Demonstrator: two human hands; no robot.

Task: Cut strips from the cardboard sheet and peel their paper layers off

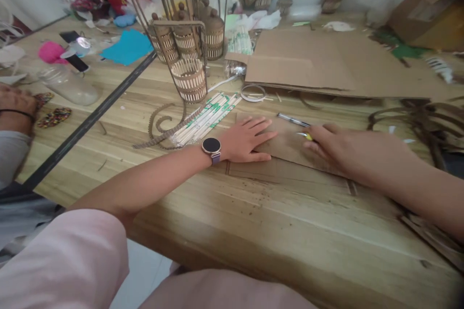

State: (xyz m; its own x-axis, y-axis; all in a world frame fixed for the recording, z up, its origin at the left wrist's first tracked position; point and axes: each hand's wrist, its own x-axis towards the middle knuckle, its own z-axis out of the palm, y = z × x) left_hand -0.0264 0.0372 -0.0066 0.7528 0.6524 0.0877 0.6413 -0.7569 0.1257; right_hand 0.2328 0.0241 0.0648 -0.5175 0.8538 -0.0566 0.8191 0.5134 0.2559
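1. One cardboard piece [286, 147], flat on the wooden desk [217, 222], mid-surface; long axis running sideways, left end slightly nearer the desk's far edge.
2. One left hand [248, 140], palm down, fingers spread, gripping nothing; laid over the cardboard piece's left end.
3. One right hand [337, 147], curled around a small yellow craft knife [309, 137], above the cardboard's right part. Blade points left, towards the left hand; contact with the board cannot be told.
4. One pen [293, 119], just beyond the blade, towards the desk's far edge.
5. Several paper-wrapped chopsticks [206, 120], bundled left of the left hand.
6. One large cardboard sheet [300, 67], nearer the desk's far edge.
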